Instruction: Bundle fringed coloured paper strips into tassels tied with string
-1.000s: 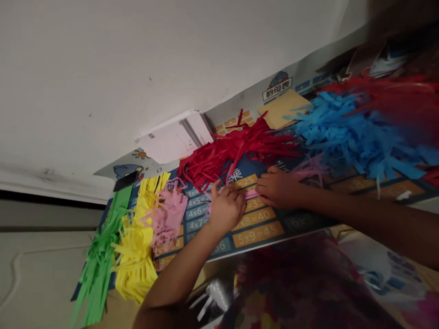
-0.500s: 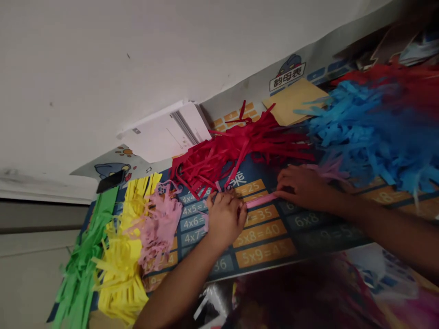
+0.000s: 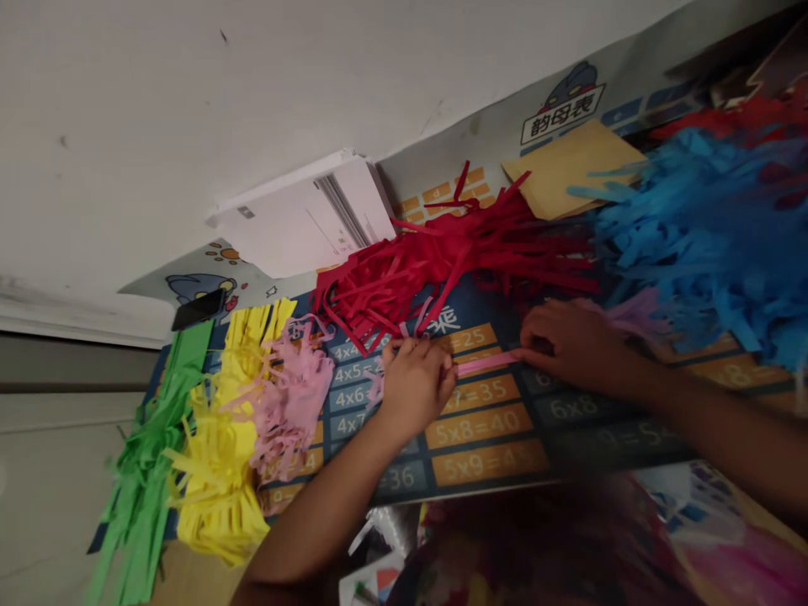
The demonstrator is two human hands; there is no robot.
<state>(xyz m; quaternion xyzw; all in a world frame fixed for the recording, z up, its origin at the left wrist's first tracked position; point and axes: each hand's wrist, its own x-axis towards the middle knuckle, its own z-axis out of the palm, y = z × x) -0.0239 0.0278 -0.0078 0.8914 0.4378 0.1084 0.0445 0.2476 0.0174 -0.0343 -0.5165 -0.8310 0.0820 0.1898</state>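
Note:
A narrow pink paper strip (image 3: 486, 364) stretches between my two hands, low over a printed times-table mat (image 3: 486, 425). My left hand (image 3: 417, 377) is closed on its left end, with pale pink-purple fringe ends poking out on the far side of the fingers. My right hand (image 3: 565, 341) pinches the other end. More pinkish-purple fringe (image 3: 640, 316) shows beyond the right hand. Just past both hands lies a bunch of red fringed paper (image 3: 404, 273). Left of my left hand is a pink fringed bunch (image 3: 294, 396).
Yellow (image 3: 220, 471) and green fringed paper (image 3: 151, 446) lie at the left, near a dark phone (image 3: 199, 310). White cards (image 3: 303, 219) rest against the wall. A yellow paper sheet (image 3: 574, 168) and blue fringed paper (image 3: 707, 236) are at the right.
My right hand has moved right, away from my left hand, so a longer stretch of the pink strip shows between them. The left hand keeps its hold. The camera view has shifted slightly.

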